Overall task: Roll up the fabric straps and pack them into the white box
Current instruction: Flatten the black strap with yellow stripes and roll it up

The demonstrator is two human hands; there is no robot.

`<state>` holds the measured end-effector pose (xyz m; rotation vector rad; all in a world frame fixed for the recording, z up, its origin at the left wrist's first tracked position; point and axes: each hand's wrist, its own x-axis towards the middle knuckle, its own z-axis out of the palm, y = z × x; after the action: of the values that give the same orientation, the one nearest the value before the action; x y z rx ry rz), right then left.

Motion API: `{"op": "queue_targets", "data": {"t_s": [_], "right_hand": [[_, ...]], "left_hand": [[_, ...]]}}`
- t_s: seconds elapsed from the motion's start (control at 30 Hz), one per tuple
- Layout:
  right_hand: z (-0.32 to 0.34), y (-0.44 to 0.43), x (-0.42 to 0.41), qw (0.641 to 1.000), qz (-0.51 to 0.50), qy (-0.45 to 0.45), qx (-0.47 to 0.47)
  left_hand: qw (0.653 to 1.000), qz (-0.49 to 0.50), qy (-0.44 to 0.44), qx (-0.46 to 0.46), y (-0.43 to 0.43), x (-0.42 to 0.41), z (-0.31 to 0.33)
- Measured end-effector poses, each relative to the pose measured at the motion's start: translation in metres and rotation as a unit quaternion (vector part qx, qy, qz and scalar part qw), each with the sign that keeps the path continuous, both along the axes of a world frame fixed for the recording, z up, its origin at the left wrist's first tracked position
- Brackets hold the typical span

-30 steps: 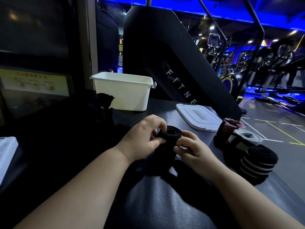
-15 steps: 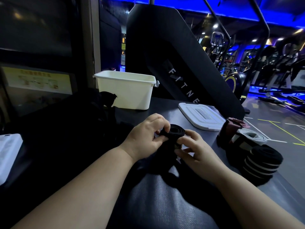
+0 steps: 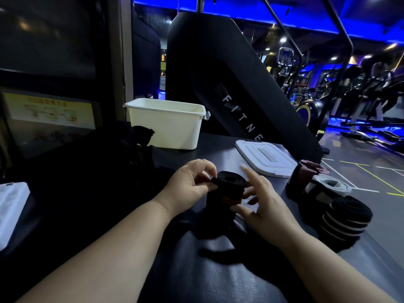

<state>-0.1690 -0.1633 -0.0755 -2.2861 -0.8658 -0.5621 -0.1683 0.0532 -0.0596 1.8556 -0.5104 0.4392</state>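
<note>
From my seat the job looks partway done. The table (image 3: 220, 149) carries the box (image 3: 166, 125) at its far edge, open. I cannot see the box's floor, so I can't say whether anything is packed yet. Left of the box and nearer me lies a dark heap (image 3: 91, 171), too murky to read; I take it for straps not yet rolled. The lid (image 3: 264, 158) lies flat to the right of the box. Further right, past the lid, three finished rolls stand close together outside the box: a maroon roll (image 3: 310, 171), a white roll (image 3: 328, 184) and a striped roll (image 3: 345, 217). In front of the box, nearer me, a black roll (image 3: 229, 189) stands on end, and dark fabric seems to trail from it toward me. The left hand (image 3: 188, 184) pinches its top rim. The right hand (image 3: 262, 200) is spread loose just beside it, blurred, grasping nothing. Left to do, I judge: finish this roll, work through the heap, load every roll into the box
</note>
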Motion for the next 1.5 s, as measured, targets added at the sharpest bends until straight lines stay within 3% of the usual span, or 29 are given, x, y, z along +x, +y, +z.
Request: {"op": "queue_targets", "data": {"t_s": [0.17,0.4,0.5,0.73,0.9,1.03,1.5], "right_hand": [[-0.001,-0.001,0.005,0.984,-0.005,0.135,0.118],[0.009,-0.002,0.001,0.969,0.033,0.206,0.135],[0.009,-0.005,0.000,0.960,0.043,0.236,0.141],[0.006,-0.003,0.002,0.966,0.016,0.226,0.126],[0.009,0.001,0.001,0.967,0.014,0.217,0.131],[0.009,0.001,0.002,0.968,-0.003,0.215,0.132],[0.009,0.001,0.009,0.961,-0.043,0.241,0.130]], "left_hand": [[0.997,-0.055,0.051,-0.037,-0.005,-0.003,-0.001],[0.981,-0.116,0.137,-0.078,-0.007,-0.005,-0.005],[0.981,-0.118,0.150,-0.026,-0.006,-0.005,-0.007],[0.991,-0.063,0.122,0.011,-0.014,-0.002,-0.010],[0.986,-0.087,0.144,0.013,-0.018,-0.003,-0.011],[0.992,-0.051,0.107,0.040,-0.022,0.000,-0.011],[0.990,-0.044,0.134,-0.018,-0.026,0.001,-0.016]]}}
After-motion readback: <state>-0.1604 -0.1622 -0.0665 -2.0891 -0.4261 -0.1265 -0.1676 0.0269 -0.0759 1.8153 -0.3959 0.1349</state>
